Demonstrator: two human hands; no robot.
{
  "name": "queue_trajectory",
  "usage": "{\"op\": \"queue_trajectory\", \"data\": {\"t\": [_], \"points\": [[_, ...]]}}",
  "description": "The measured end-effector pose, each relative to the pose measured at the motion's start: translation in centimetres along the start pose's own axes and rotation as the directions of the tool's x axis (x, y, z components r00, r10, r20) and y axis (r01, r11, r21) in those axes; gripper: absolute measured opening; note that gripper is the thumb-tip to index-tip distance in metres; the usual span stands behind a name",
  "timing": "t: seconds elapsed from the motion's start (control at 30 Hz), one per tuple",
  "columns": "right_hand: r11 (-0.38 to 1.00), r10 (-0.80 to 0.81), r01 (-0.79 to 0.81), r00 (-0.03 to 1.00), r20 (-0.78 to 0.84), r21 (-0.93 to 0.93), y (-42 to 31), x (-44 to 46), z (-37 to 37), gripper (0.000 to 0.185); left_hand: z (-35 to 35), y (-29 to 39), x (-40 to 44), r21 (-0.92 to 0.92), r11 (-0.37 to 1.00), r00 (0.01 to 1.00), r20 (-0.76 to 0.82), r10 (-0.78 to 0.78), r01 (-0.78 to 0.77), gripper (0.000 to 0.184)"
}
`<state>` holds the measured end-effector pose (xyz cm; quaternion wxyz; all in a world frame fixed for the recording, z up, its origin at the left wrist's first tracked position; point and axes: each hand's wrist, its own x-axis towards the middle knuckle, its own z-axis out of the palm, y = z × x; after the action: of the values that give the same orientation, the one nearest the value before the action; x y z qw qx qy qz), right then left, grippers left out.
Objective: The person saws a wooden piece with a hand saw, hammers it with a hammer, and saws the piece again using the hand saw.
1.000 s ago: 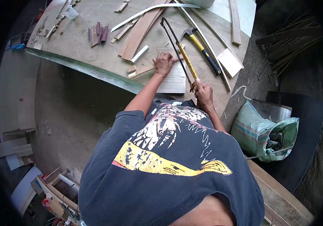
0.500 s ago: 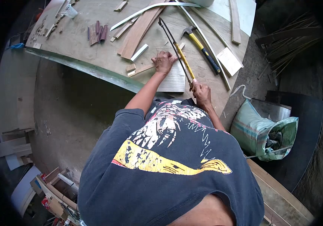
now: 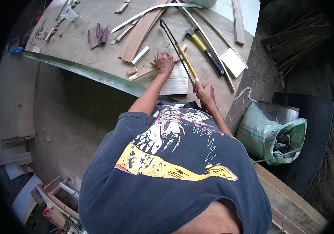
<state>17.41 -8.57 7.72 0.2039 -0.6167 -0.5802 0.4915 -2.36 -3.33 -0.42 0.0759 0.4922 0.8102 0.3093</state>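
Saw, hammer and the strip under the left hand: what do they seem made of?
Saw: probably metal, given its thin dark frame; the patchy yellow section looks painted or wrapped.
Hammer: likely steel head, dark and slim-clawed; yellow and black handle, perhaps plastic or rubber.
Strip: seemingly bare wood, pale tan.

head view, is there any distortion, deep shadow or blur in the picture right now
Head view: black rounded corners, with wide-lens bending toward the edges; head view: deep shadow below the light-brown wooden worktable; head view: the yellow-and-dark metal hacksaw shows fairly clear, without strong blur.
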Motion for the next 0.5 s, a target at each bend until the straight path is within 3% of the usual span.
{"op": "queue_trajectory", "data": {"t": [0.07,0.17,0.2,0.27,0.3,0.4,0.43,0.5], "points": [[0.999,-0.024,0.024,1.000,-0.007,-0.045,0.2,-0.1,0.1,0.055,-0.5,1.0,0.4,0.118,0.965,0.971,-0.072,-0.228,0.236,0.023],[0.992,-0.019,0.024,0.999,0.040,-0.120,0.3,-0.2,-0.1,0.048,0.1,1.1,1.4,0.244,0.924,0.956,-0.058,-0.288,0.294,0.028],[0.992,-0.021,0.026,0.999,0.043,-0.123,0.3,-0.2,0.0,0.048,-0.1,1.4,1.5,0.242,0.923,0.954,-0.061,-0.292,0.298,0.028],[0.966,-0.109,0.106,0.994,0.002,-0.237,0.5,-0.3,0.2,0.049,-0.2,2.2,1.4,0.308,0.923,0.961,0.076,-0.267,0.232,0.034],[0.960,-0.072,0.075,0.997,0.020,-0.270,-0.2,-0.5,0.0,0.047,0.0,2.4,1.5,0.337,0.913,0.961,0.074,-0.268,0.229,0.035],[0.973,-0.154,0.142,0.987,-0.054,-0.182,0.4,-0.6,0.5,0.056,0.0,2.6,1.5,0.420,0.890,0.958,0.134,-0.254,0.177,0.032],[0.971,-0.074,0.075,0.997,0.011,-0.227,0.4,-0.6,0.2,0.048,0.5,2.3,1.6,0.420,0.890,0.958,0.136,-0.254,0.177,0.032],[0.972,-0.066,0.066,0.998,0.010,-0.227,0.3,-0.9,0.1,0.048,1.4,1.9,1.7,0.416,0.891,0.968,0.085,-0.237,0.182,0.029]]}}
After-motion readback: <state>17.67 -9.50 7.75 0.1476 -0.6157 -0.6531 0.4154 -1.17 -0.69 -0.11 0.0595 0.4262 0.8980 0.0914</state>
